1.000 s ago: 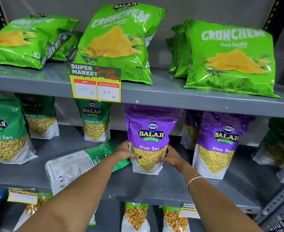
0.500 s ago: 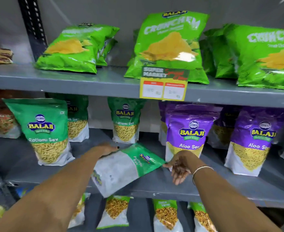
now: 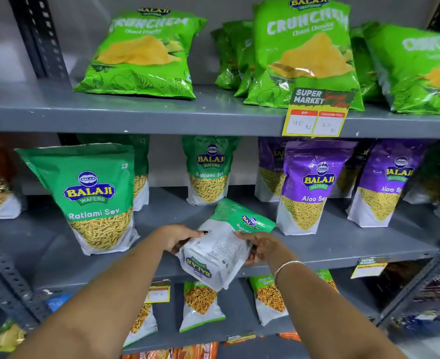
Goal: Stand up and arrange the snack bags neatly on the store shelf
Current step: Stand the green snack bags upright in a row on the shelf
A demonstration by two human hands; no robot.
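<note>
A green and white Ratlami Sev bag (image 3: 221,247) lies back side up at the front of the middle shelf (image 3: 343,244), its bottom end hanging over the edge toward me. My left hand (image 3: 177,238) grips its left side and my right hand (image 3: 259,246) grips its right side. A large Ratlami Sev bag (image 3: 94,195) stands upright to the left, and a smaller one (image 3: 209,169) stands behind. Two purple Aloo Sev bags (image 3: 312,187) (image 3: 387,182) stand upright to the right.
Green Crunchem chip bags (image 3: 146,53) (image 3: 304,53) lean on the top shelf, with a yellow price tag (image 3: 317,115) clipped to its edge. Chana bags (image 3: 200,304) stand on the lower shelf. A perforated steel upright (image 3: 3,265) runs down the left.
Both hands left the purple Aloo Sev bag, which now stands upright. They moved left and took hold of the fallen Ratlami Sev bag, drawing it toward the shelf's front edge.
</note>
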